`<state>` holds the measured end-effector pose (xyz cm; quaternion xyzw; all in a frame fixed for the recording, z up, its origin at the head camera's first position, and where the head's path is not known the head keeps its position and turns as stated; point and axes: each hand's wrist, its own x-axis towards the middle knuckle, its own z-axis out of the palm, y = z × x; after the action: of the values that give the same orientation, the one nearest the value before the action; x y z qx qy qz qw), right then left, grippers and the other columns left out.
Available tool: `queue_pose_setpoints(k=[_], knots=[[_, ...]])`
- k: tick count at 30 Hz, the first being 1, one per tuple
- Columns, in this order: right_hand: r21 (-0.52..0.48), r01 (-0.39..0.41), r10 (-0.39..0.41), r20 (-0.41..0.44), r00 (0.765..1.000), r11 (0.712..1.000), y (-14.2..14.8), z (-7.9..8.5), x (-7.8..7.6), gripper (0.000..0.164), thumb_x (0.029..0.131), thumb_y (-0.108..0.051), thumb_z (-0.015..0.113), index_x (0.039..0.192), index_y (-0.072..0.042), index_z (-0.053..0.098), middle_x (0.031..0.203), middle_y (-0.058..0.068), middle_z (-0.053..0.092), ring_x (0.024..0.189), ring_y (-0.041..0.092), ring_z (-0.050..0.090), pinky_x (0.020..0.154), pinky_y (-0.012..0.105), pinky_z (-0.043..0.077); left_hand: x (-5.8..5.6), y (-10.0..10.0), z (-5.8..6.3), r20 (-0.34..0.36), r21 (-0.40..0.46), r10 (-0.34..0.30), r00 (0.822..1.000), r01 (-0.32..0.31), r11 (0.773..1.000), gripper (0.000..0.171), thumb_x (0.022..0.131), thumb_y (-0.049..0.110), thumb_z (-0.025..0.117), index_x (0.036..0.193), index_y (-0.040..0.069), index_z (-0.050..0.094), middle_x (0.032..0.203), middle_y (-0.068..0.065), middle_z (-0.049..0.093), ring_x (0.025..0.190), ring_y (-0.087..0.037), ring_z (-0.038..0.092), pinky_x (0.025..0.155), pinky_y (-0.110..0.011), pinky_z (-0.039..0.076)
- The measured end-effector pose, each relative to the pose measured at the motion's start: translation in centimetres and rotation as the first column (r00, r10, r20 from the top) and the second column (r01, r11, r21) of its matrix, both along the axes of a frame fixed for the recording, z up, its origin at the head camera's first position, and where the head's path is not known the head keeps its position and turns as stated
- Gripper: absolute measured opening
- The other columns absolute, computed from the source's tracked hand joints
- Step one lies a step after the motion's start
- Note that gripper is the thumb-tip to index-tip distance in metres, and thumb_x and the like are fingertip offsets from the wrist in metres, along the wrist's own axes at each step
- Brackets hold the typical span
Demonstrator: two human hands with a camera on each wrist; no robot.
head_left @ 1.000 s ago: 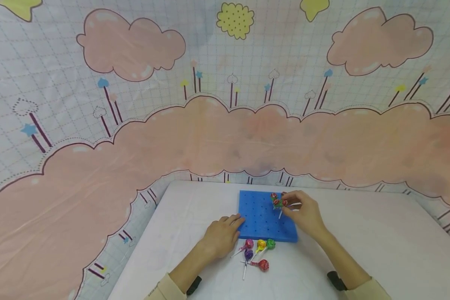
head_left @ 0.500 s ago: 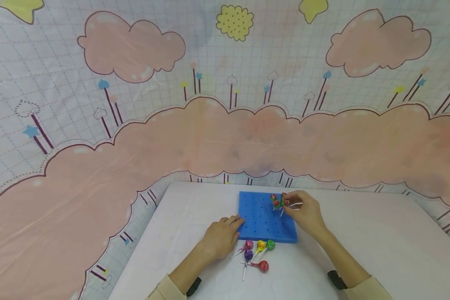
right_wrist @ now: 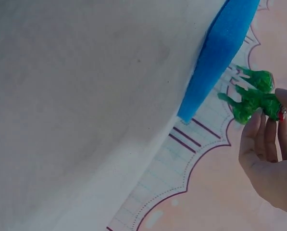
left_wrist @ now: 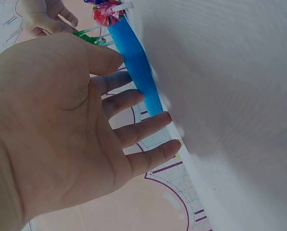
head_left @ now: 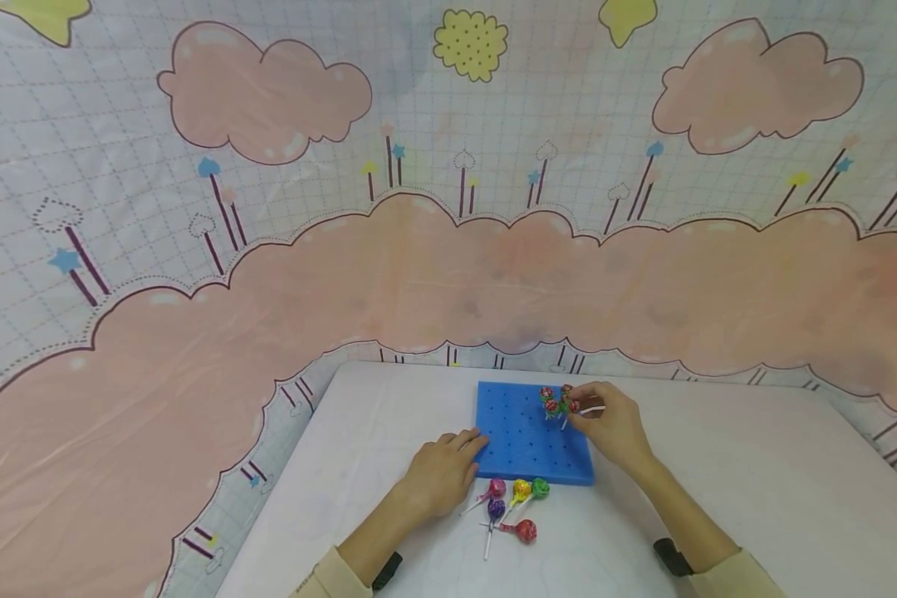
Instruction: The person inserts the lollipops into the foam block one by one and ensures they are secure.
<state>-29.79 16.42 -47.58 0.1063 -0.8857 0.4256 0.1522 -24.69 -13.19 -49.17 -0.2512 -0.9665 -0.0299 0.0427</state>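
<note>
A blue board [head_left: 504, 453] with rows of small holes lies on the table. Several lollipops with red tops and green wrappers [head_left: 551, 406] stand at its far right part, sticks down. My right hand [head_left: 615, 423] pinches another such lollipop [head_left: 574, 407] by its head, between thumb and fingertips, its stick pointing down at the board. A white stick [head_left: 593, 409] also pokes out near my right fingers; its other end is hidden. In the right wrist view, green wrappers [right_wrist: 262, 81] show beside the fingers. My left hand [head_left: 441, 472] rests against the board's left edge, fingers extended.
In front of the board lie loose lollipops: pink [head_left: 497, 487], yellow [head_left: 521, 488], green [head_left: 540, 487], purple [head_left: 496, 508] and red [head_left: 525, 531]. A white table [head_left: 718, 465] carries everything. Behind it hangs a patterned backdrop [head_left: 463, 274].
My right hand has shifted very slightly to the right with the pinched lollipop. My left hand and the loose lollipops stay where they were.
</note>
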Motion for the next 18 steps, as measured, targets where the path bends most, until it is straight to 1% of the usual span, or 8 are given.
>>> queue_pose_setpoints(k=[9,18], knots=[[0.009,0.004,-0.004,0.016,1.0,1.0,-0.11,0.23,-0.12,0.027,0.091,-0.002,0.079,0.116,-0.002,0.069,0.117,0.015,0.068,0.106,0.033,0.069,0.091,0.046,0.061,-0.05,-0.06,0.11,-0.008,-0.004,0.0,1.0,0.0,1.0,0.049,0.107,0.033,0.057,0.153,0.018,0.053,0.156,-0.003,0.053,0.136,-0.028,0.057,0.104,-0.047,0.054],[-0.002,-0.004,0.004,0.029,1.0,1.0,-0.1,0.27,-0.05,0.026,0.09,-0.001,0.079,0.115,-0.002,0.07,0.117,0.016,0.069,0.105,0.033,0.07,0.092,0.047,0.06,-0.26,-0.04,-0.28,-0.002,-0.002,-0.002,1.0,0.002,1.0,0.049,0.108,0.034,0.055,0.154,0.018,0.052,0.157,-0.003,0.052,0.137,-0.028,0.056,0.105,-0.047,0.053]])
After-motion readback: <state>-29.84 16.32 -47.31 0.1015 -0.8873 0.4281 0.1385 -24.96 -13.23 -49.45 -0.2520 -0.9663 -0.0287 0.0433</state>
